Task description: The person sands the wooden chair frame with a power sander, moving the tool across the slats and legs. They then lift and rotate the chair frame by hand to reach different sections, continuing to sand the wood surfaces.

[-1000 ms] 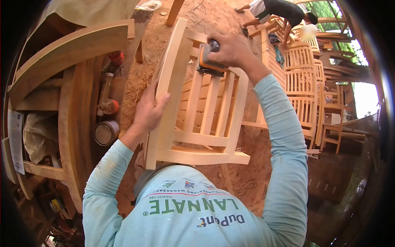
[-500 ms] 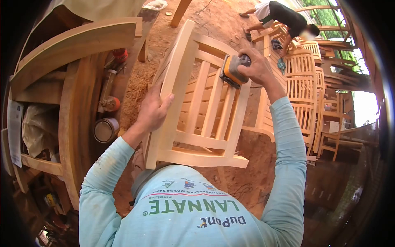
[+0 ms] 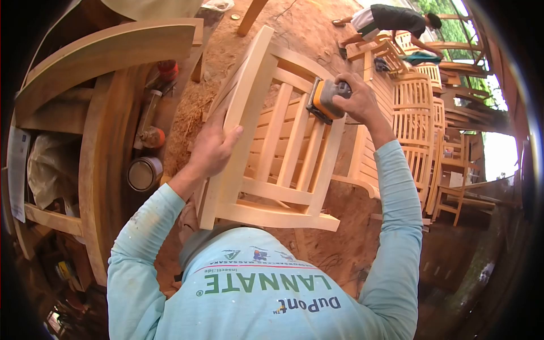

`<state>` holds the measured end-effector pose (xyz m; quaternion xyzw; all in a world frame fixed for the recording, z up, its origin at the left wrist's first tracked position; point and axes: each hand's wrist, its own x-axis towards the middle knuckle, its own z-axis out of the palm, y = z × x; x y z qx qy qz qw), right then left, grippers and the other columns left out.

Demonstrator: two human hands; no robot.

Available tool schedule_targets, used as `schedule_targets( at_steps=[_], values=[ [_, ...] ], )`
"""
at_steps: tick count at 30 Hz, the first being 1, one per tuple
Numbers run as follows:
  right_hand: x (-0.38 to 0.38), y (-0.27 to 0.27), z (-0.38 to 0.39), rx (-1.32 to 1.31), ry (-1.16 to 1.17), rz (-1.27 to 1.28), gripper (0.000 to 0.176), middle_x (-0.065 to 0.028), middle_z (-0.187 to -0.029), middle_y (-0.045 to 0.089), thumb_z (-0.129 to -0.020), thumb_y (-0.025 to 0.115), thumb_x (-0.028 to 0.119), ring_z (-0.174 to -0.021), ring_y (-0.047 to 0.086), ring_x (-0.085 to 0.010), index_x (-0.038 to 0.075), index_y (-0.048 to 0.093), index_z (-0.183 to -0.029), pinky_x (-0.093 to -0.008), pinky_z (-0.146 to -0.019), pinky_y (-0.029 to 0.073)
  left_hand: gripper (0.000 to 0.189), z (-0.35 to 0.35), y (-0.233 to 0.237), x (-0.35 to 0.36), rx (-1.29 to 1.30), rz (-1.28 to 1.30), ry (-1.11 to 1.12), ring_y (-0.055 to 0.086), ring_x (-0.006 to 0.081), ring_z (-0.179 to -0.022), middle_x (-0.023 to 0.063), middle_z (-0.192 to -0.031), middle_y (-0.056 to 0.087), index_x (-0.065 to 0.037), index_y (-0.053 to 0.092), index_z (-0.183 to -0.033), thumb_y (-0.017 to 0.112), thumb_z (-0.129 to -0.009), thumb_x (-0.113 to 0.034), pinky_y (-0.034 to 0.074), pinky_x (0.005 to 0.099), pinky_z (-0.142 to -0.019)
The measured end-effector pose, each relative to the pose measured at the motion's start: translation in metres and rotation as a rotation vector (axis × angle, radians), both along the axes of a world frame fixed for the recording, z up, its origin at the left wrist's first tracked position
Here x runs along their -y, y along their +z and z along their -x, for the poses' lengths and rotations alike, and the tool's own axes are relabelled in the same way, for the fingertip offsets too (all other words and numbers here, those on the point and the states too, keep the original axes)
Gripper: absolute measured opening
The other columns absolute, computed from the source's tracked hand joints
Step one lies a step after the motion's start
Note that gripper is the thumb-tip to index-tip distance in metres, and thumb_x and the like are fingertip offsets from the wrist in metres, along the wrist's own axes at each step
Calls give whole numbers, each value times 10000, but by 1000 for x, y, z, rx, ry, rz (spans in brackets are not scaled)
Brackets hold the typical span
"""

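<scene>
A pale wooden bench with slatted sides stands tilted before me, close against my body. My left hand is closed round the edge of its wide left post, the thumb lying over the near face. In my right hand is a yellow and grey electric sander, gripped from its right end. The sander's flat pad is at the right end of the curved upper rail, above the upright slats. Its underside is hidden, so full contact with the wood cannot be seen.
Left are a large wooden frame, an open can and a red-capped bottle. Several slatted chairs line the right. A co-worker bends over at the back, a green cloth by one hand.
The sander and my right hand have shifted slightly right and down along the rail. My left hand keeps its place on the post. The co-worker's arm and the green cloth have moved right.
</scene>
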<state>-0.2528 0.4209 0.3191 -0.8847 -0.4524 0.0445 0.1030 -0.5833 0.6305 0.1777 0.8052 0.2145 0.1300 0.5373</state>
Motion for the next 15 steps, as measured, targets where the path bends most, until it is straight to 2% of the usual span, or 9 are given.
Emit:
schedule_targets(
  at_steps=[3, 6, 9, 12, 15],
  values=[
    [-19, -1, -1, 53, 47, 13, 484, -163, -1135, 699, -781, 719, 401, -1064, 711, -384, 182, 719, -1213, -476, -954, 575, 651, -1, -2, 0, 44, -31, -12, 561, 395, -1441, 265, -1542, 570, -19, 425, -1627, 609, -1098, -349, 425, 463, -1206],
    [-52, -1, 16, 142, 107, 67, 433, -143, -1069, 671, -801, 738, 340, -1020, 687, -372, 155, 704, -1191, -470, -922, 562, 657, -1, -6, 1, -20, -43, 0, 541, 391, -1460, 269, -1553, 558, -16, 424, -1629, 612, -1097, -354, 411, 462, -1218],
    [-62, 8, 24, 127, 103, 108, 432, -150, -1040, 662, -802, 730, 361, -1027, 674, -388, 157, 702, -1182, -488, -932, 552, 661, 0, 5, -2, -23, 86, -27, 528, 392, -1468, 273, -1561, 548, -11, 425, -1627, 616, -1096, -354, 399, 463, -1227],
    [-29, -9, 1, 97, 84, -4, 441, -155, -1067, 676, -789, 752, 337, -1006, 697, -369, 163, 710, -1192, -467, -911, 569, 672, 0, 1, 1, 68, 16, 17, 548, 468, -1404, 324, -1480, 578, 55, 459, -1562, 635, -1070, -368, 420, 518, -1193],
    [-12, 0, -2, 31, 9, 22, 485, -156, -1138, 706, -773, 740, 388, -1048, 716, -374, 178, 732, -1210, -471, -948, 573, 678, -2, -3, 0, 85, -4, 15, 545, 475, -1404, 328, -1485, 573, 64, 454, -1558, 636, -1069, -369, 414, 515, -1199]
  ],
)
